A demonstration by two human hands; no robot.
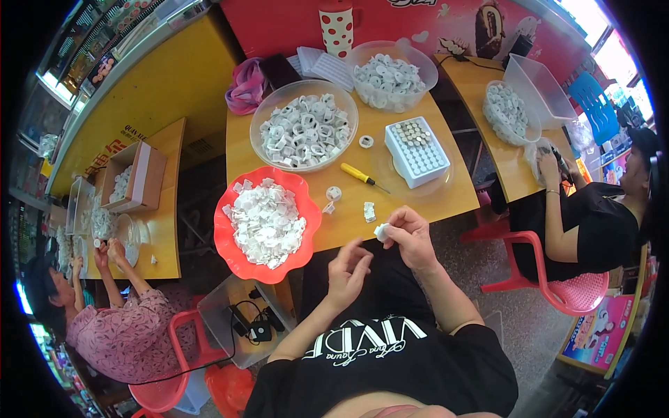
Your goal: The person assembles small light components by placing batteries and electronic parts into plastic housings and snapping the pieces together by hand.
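Observation:
My right hand (412,238) pinches a small white plastic part (380,232) above the near edge of the table. To its left, my left hand (348,273) hangs just off the table edge, fingers loosely bent and apart, holding nothing that I can see. Another white part (369,212) lies on the wood right beyond the pinched one. A round white piece (334,193) and a smaller white piece (329,207) rest farther left. Behind them lies a yellow-handled screwdriver (357,173). Heaped with flat white pieces, a red scalloped bowl (311,240) stands left of my hands.
Clear bowls of white parts (306,132) and round discs (390,75) stand farther back. A white tray (423,175) holds rows of round metal-topped pieces. A dotted tumbler (337,31) stands behind. Co-workers sit left (132,327) and right (578,223) at other tables.

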